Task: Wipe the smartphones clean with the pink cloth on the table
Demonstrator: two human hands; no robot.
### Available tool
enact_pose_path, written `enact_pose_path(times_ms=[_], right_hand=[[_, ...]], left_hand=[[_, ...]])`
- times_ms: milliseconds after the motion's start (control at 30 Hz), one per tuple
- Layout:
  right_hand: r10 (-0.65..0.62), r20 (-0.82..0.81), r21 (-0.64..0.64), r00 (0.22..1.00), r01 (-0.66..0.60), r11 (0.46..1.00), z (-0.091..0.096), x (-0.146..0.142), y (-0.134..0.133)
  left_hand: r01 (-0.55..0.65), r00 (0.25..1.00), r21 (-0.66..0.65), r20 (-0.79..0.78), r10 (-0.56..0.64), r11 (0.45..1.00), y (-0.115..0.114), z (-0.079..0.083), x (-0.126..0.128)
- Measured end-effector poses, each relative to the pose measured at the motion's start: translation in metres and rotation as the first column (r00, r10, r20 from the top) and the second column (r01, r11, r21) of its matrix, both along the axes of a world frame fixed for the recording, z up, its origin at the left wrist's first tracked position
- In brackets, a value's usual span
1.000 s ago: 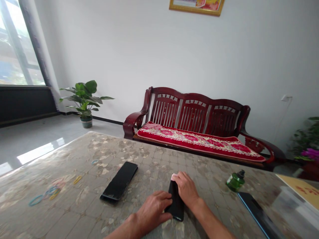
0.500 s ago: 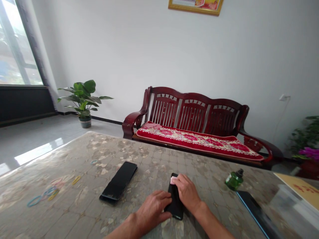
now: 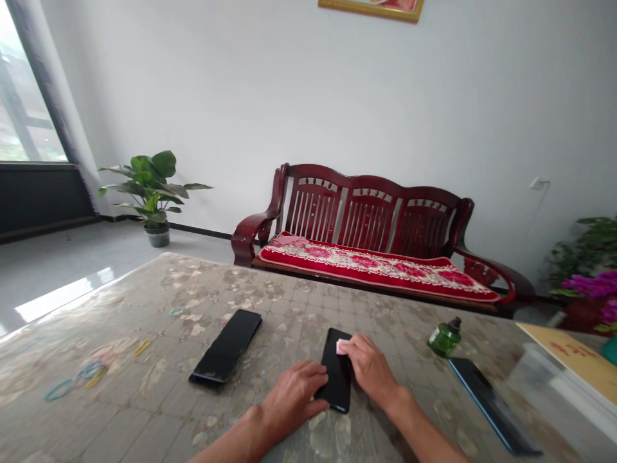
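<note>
A black smartphone (image 3: 339,386) lies flat on the table between my two hands, screen up. My left hand (image 3: 292,393) holds its left side, fingertips at the long edge and thumb near the bottom corner. Pinched in my right hand (image 3: 371,365) is a small pale pink pad (image 3: 342,347), pressed on the upper right part of the screen. Whether the pad is cloth or sponge I cannot tell. To the left, a second black smartphone (image 3: 231,344) rests on another dark flat thing that is mostly hidden beneath it.
A green pump bottle (image 3: 444,339) stands at the right, beside a blue-edged phone (image 3: 491,405). Further right are a clear plastic box (image 3: 544,379) and a yellowish card (image 3: 573,354). Coloured rubber bands (image 3: 89,372) lie at the left. Beyond the table (image 3: 289,302) stands a wooden bench (image 3: 371,212).
My right hand and the pink pad have shifted from the phone's top edge area toward its right edge. My left hand stays at the phone's left side. The whole view has shifted slightly.
</note>
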State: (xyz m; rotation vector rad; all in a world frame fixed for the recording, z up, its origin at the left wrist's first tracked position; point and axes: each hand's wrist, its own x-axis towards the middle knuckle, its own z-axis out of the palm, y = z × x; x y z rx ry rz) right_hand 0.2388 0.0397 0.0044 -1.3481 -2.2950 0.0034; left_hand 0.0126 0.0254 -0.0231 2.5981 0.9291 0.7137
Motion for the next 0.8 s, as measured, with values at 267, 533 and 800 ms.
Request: enact_pose_path(times_ms=[267, 533, 800], right_hand=[[-0.153, -0.044, 0.002, 0.987, 0.153, 0.988, -0.009, 0.001, 0.026], [0.013, -0.060, -0.028, 0.998, -0.014, 1.000, -0.007, -0.005, -0.010], [-0.146, -0.068, -0.032, 0.987, 0.144, 0.989, -0.003, -0.003, 0.020]], left_hand=[[-0.027, 0.999, 0.013, -0.026, 0.028, 1.000, -0.005, 0.004, 0.002], [-0.038, 0.999, 0.007, -0.021, 0.039, 0.999, -0.006, 0.002, 0.003], [-0.056, 0.998, -0.030, -0.011, 0.056, 0.998, -0.007, 0.003, 0.005]])
